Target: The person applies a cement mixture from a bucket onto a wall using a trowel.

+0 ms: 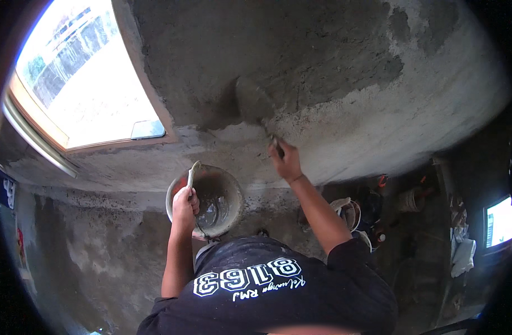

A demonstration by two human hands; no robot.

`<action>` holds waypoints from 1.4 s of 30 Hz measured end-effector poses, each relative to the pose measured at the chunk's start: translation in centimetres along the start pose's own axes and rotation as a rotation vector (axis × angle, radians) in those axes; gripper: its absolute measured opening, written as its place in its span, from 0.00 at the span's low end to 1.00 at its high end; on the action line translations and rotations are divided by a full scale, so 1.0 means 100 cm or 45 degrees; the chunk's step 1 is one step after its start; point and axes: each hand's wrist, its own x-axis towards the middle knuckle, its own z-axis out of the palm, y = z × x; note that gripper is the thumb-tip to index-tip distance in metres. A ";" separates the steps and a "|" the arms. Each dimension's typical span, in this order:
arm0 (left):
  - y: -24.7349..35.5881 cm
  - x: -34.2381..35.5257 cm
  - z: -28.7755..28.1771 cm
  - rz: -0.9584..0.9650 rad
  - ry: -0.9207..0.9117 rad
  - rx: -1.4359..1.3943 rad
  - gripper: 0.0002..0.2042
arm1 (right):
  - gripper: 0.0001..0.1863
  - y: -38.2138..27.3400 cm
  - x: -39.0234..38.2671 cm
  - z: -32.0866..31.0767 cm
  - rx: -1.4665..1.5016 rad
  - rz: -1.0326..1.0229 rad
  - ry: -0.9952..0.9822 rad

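My right hand (285,161) is closed round the handle of a trowel (255,101). The trowel's blade, blurred, lies against wet grey plaster on the wall (323,50), just above the edge between dark fresh plaster and a paler, rougher band. Down to the left, my left hand (184,207) grips the handle of a round bucket (233,195), which is tilted so that its inside shows. Wet grey mortar (210,207) coats the bucket's inside and pools at its bottom. The bucket hangs close in front of my body, apart from the wall's plastered area.
A bright window opening with a wooden frame (99,144) is at the upper left, with a flat phone-like object (148,129) on its sill. Grey floor (99,245) spreads below. To the right stand a pale bucket (348,213) and white bags or cloth (462,251).
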 end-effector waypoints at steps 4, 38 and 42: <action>0.005 -0.005 0.002 -0.040 0.041 -0.019 0.11 | 0.25 0.000 -0.006 -0.007 0.163 -0.040 0.069; -0.014 0.001 0.001 -0.066 -0.021 -0.022 0.11 | 0.29 -0.010 -0.002 -0.018 0.340 0.049 0.215; -0.016 0.000 0.003 -0.064 -0.042 -0.027 0.11 | 0.22 -0.018 0.033 -0.030 0.561 0.138 0.300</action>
